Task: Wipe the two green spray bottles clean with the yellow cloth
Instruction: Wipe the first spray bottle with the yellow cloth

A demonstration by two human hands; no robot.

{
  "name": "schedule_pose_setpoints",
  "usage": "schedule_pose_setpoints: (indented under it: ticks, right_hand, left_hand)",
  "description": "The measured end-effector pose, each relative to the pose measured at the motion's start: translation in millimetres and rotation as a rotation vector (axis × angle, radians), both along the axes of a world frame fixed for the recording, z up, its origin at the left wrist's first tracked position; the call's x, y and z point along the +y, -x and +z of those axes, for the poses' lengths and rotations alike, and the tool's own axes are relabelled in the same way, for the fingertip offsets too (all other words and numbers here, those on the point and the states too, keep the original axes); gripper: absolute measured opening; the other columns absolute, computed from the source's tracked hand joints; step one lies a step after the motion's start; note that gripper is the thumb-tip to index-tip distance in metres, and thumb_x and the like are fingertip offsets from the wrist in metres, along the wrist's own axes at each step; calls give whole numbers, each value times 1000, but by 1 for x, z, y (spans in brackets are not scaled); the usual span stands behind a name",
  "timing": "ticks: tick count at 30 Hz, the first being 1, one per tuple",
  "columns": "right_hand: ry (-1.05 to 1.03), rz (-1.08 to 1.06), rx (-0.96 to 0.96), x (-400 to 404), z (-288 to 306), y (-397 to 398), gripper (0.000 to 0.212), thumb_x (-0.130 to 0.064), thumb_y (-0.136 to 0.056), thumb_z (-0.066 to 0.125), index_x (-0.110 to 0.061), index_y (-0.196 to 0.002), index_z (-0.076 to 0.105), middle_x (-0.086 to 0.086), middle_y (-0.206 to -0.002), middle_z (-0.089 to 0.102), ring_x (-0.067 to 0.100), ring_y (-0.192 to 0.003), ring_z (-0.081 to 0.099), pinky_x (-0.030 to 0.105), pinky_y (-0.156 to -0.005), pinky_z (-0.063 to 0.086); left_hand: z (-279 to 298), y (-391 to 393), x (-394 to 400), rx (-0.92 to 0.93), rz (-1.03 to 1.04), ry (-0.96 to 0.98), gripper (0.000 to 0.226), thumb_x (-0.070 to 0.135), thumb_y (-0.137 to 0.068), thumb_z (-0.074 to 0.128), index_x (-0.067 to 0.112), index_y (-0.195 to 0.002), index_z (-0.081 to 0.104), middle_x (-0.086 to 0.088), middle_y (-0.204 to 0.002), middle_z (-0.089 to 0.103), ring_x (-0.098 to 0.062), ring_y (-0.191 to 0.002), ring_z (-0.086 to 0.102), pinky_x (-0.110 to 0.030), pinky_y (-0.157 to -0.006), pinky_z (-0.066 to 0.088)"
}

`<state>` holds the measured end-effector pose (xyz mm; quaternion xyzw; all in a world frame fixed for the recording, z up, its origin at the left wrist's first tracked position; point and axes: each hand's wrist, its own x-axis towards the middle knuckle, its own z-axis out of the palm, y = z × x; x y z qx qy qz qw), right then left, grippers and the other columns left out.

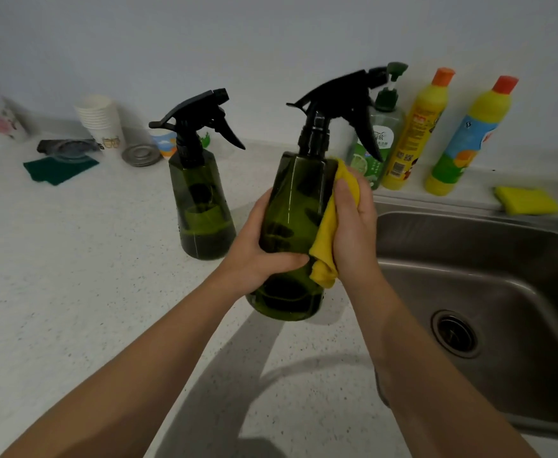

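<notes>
My left hand (258, 256) grips a dark green spray bottle (299, 200) with a black trigger head, held above the counter near the middle of the view. Pressed against that bottle's right side is the yellow cloth (329, 233), bunched under my right hand (353, 226). The second green spray bottle (201, 206) stands upright on the counter to the left, untouched, with some liquid in its lower part.
A steel sink (502, 276) lies at right with a yellow sponge (527, 200) on its rim. Against the wall stand a green pump bottle (378, 140) and two yellow bottles (416, 130). Paper cups (101, 122), a green scouring pad (59, 171) and a metal lid (141, 155) sit at back left.
</notes>
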<state>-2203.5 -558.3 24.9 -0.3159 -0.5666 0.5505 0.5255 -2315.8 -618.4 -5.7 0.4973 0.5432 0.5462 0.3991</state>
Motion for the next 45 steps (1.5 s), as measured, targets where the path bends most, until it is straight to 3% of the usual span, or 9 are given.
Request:
schedule_pose_setpoints:
  ticks: [11, 15, 19, 22, 25, 30, 36, 39, 45]
  right_hand:
    - [-100, -16, -218, -35, -49, -16, 47, -40, -82, 41, -31, -128, 36, 2, -134, 43, 12, -123, 42, 44, -106, 36]
    - [-142, -32, -191, -26, -37, -21, 35, -35, -83, 43, -37, -118, 41, -15, -119, 48, -1, -112, 47, 21, -97, 42]
    - [-97, -7, -78, -12, -21, -23, 24, -18, -92, 42, -34, -108, 47, -16, -107, 53, -12, -92, 54, 8, -79, 46]
    - [-68, -6, -36, -9, -17, -20, 23, -17, -93, 40, -30, -109, 48, -12, -104, 55, -6, -90, 56, 9, -76, 48]
    - [-73, -36, -17, -5, -15, -17, 19, -25, -92, 41, -38, -105, 46, -15, -107, 52, 0, -99, 53, 17, -82, 47]
    - [-203, -88, -30, 6, -3, -15, 27, -25, -89, 38, -24, -116, 39, -19, -106, 45, -19, -89, 48, 2, -76, 41]
    - [-392, -161, -128, 27, 15, -1, 30, -25, -87, 39, -27, -116, 40, -23, -112, 41, -18, -102, 40, 4, -91, 33]
    - [-535, -165, -203, 29, 13, 5, 31, -26, -86, 39, -21, -117, 42, -6, -120, 43, -14, -111, 36, 6, -97, 28]
    - [-494, -21, -267, 11, -19, 4, 34, -31, -85, 37, -26, -119, 39, -12, -125, 36, -15, -116, 32, 5, -99, 25]
  left_hand:
    - [18, -3, 11, -83, 68, -45, 76, 21, -58, 69, 38, -122, 32, 12, -110, 55, -10, -104, 57, -31, -85, 51]
    - [26, -7, 11, -111, -10, 13, 72, 29, -64, 71, 40, -119, 27, 17, -108, 50, -6, -102, 54, -30, -88, 48]
    - [36, 0, 15, -206, -72, 45, 38, 25, -81, 52, 33, -116, 38, 14, -105, 55, -5, -94, 58, -19, -77, 50]
    - [39, 5, 18, -191, -122, 50, 37, 23, -65, 68, 29, -99, 53, 8, -93, 65, -5, -78, 67, -18, -66, 55]
    - [40, 6, 22, -188, -164, 62, 37, 24, -62, 59, 32, -97, 52, 5, -93, 65, -6, -74, 68, -20, -63, 55]
    - [39, 4, 27, -203, -240, 58, 49, 19, -61, 63, 41, -100, 45, 9, -102, 60, -4, -82, 67, -20, -66, 55]
    - [32, -1, 31, -115, -107, 29, 61, 15, -68, 71, 36, -115, 36, 9, -105, 57, -8, -93, 61, -23, -74, 54]
    - [29, 0, 32, -120, -63, 18, 66, 22, -62, 66, 34, -119, 35, 6, -107, 58, -13, -96, 61, -26, -75, 53]
    - [28, 8, 32, -265, 80, -31, 59, 16, -69, 71, 30, -117, 40, 8, -101, 60, -9, -88, 63, -21, -67, 54]
